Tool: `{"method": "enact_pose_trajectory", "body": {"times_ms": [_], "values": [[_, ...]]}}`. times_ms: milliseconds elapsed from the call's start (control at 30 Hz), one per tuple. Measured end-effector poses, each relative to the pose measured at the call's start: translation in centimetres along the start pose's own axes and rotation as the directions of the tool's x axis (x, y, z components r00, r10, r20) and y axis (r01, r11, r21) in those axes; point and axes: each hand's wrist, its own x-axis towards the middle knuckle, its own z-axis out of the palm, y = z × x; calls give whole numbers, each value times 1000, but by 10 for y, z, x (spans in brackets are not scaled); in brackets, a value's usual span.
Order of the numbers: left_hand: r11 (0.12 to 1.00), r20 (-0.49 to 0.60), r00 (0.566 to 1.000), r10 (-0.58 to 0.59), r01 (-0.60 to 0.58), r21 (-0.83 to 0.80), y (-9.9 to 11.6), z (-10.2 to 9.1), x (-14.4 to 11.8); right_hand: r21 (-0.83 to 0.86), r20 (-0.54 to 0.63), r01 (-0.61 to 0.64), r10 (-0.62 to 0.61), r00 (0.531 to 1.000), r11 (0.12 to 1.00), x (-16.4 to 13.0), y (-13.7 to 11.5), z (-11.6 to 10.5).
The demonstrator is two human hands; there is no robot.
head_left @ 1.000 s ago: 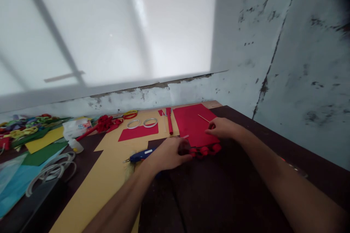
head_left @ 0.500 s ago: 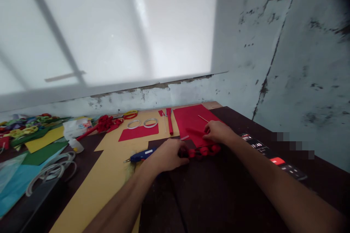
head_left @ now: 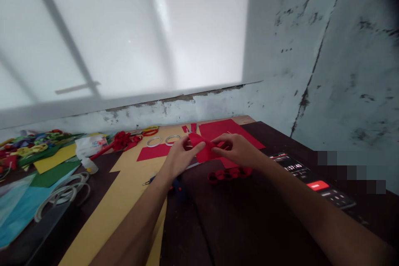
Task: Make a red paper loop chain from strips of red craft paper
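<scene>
My left hand (head_left: 183,156) pinches the left side of a curved red sheet (head_left: 204,153), thumb on its near face. The sheet looks like felt or paper; I cannot tell which. At its right edge, my right hand (head_left: 233,149) grips it with bent fingers. A thin pale tip shows just above the right hand, perhaps a stick. Below the hands, a row of red rolled loops (head_left: 230,174) lies on the dark table. A blue glue gun (head_left: 179,191) rests beside my left wrist, partly hidden by it.
A large red sheet (head_left: 249,137) lies behind my right hand, and a lit phone (head_left: 314,183) is at right. Two silver rings (head_left: 153,142), scissors (head_left: 150,130), a red flower (head_left: 123,140) and a coiled cable (head_left: 64,191) lie leftward. A wall stands behind.
My left hand has left the red loops and moved up to the red sheet. My right hand has shifted left with the sheet, now held between both hands.
</scene>
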Motion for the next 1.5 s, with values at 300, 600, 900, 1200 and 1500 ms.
{"method": "enact_pose_trajectory", "body": {"times_ms": [300,600,900,1200,1500], "values": [[990,-259,966,7,29,136,-9,-20,6,-150,321,-233,270,908,961,-6,18,-47],[892,-402,903,152,50,450,4,-21,0,-294,527,-247,372,764,923,-6,37,-50],[891,-386,910,154,41,453,0,-23,2,-521,-68,-179,169,983,835,7,62,-52],[863,-377,918,122,89,497,0,-24,3,-571,-247,-397,310,918,719,4,95,-48],[854,-335,934,127,69,515,-2,-24,3,-409,-309,-318,198,930,855,9,56,-35]]}}
